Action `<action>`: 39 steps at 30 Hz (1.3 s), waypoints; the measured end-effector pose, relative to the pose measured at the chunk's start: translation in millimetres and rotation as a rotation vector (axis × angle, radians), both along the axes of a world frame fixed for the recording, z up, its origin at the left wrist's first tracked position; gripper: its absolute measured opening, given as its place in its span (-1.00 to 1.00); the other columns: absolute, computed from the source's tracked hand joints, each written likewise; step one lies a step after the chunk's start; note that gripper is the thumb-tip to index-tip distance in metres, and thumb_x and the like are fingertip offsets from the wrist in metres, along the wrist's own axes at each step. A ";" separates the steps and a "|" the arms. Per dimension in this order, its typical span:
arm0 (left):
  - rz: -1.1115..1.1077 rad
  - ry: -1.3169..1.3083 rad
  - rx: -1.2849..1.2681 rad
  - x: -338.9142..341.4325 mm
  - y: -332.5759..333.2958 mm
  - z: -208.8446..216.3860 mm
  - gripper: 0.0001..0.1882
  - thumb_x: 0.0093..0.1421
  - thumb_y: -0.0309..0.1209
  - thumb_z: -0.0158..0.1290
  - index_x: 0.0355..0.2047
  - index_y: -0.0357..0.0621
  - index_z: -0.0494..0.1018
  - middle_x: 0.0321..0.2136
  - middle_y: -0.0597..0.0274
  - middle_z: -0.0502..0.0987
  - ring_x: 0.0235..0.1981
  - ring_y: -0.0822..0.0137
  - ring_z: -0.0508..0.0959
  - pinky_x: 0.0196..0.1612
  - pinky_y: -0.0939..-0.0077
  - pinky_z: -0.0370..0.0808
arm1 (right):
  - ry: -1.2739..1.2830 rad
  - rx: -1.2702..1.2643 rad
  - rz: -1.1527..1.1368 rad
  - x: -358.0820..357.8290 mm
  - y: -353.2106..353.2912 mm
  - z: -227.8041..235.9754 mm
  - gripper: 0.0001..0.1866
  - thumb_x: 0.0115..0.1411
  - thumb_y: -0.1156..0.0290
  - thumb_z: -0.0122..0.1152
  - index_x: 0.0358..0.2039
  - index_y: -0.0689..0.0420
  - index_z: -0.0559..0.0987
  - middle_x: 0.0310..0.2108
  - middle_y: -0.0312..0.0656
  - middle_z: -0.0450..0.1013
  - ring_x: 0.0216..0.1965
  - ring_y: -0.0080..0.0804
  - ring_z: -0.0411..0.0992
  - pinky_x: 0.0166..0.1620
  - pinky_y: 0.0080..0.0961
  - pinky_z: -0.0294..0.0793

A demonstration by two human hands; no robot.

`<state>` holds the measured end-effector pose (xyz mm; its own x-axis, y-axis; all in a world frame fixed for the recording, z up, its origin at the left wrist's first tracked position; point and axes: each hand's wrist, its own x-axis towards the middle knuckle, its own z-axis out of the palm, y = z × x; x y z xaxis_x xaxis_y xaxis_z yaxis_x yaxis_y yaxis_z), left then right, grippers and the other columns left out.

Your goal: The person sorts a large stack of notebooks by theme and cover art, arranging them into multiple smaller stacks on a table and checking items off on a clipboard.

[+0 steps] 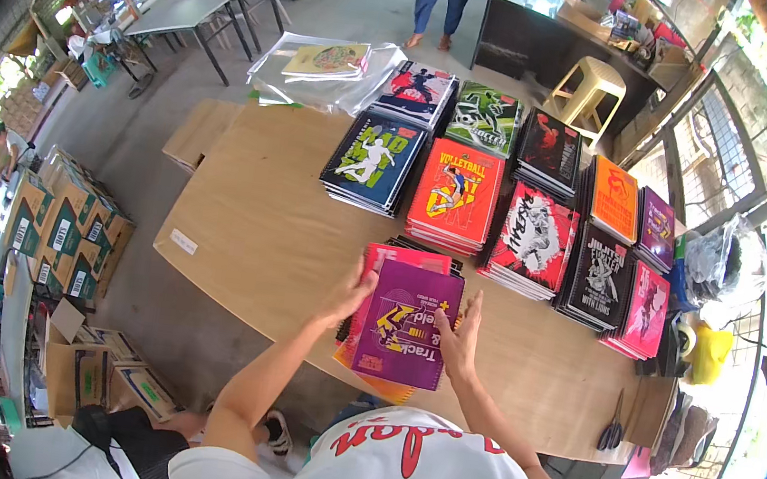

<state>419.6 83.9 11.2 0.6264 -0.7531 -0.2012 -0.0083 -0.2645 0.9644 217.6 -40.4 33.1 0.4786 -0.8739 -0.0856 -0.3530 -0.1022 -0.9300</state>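
Observation:
Over the near edge of the table, a purple spiral notebook (405, 333) with a runner on its cover lies on top of a small uneven stack. A pink notebook (401, 256), black covers and an orange notebook (385, 386) stick out beneath it. My left hand (348, 295) grips the stack's left side. On the other side, my right hand (460, 340) is against the spiral edge, its thumb over the purple cover. Fingers under the stack are hidden. Just beyond stand piles of spiral notebooks, among them an orange-red pile (456, 191) and a red-and-white pile (530, 238).
A clear plastic sheet (302, 86) with a booklet lies at the table's (253, 214) far left corner. Scissors (611, 426) rest near the right edge, close to a yellow bag (706, 354). Cartons (69, 230) stand left. A person (443, 3) stands beyond the table.

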 end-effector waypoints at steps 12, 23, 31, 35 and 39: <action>0.310 1.344 -0.455 -84.3 89.8 72.6 -0.11 0.22 0.32 -0.28 0.34 -0.08 0.00 0.30 0.08 0.13 0.32 0.09 0.10 0.31 -0.02 0.05 | -0.293 0.862 -0.270 -11.3 15.3 49.7 0.02 0.18 0.13 0.21 0.36 0.22 -0.28 0.30 0.13 -0.04 0.32 -0.09 -0.04 0.32 -0.23 -0.02; 0.664 1.314 -0.399 -129.6 40.4 37.1 -0.14 0.10 0.28 0.00 0.25 0.05 0.09 0.18 0.16 0.26 0.20 0.15 0.28 0.21 0.01 0.22 | 0.469 -0.359 0.624 111.2 -91.3 51.3 -0.32 0.11 -0.08 0.22 0.08 0.16 0.42 -0.03 0.08 0.42 0.08 -0.01 0.35 0.08 -0.18 0.37; 0.671 1.075 -0.270 -154.1 55.4 -0.4 -0.35 0.34 0.02 -0.17 0.34 0.11 -0.03 0.21 0.28 0.26 0.23 0.20 0.27 0.24 0.07 0.22 | 0.230 -0.548 0.699 103.6 -89.7 17.2 -0.27 0.03 0.03 0.33 0.12 0.21 0.37 0.09 0.07 0.32 0.12 0.00 0.31 0.13 -0.17 0.32; 0.715 0.604 -0.113 -78.7 73.8 71.0 -0.02 0.12 0.07 0.15 0.36 -0.08 -0.11 0.23 0.00 0.21 0.23 0.16 0.26 0.04 0.14 0.46 | -0.049 -0.093 0.066 6.8 -70.0 3.1 -0.28 0.10 0.17 0.34 0.20 0.15 0.28 0.17 -0.03 0.26 0.21 -0.19 0.22 0.21 -0.31 0.21; 0.026 0.633 0.088 49.9 53.7 2.4 0.17 -0.03 0.17 0.24 0.38 -0.09 -0.18 0.29 -0.08 0.09 0.26 0.07 0.22 0.14 0.11 0.35 | -0.168 0.674 0.000 15.8 -18.8 -1.5 -0.27 0.19 0.05 0.23 0.26 0.05 0.19 0.11 -0.15 0.30 0.12 -0.28 0.28 0.15 -0.31 0.28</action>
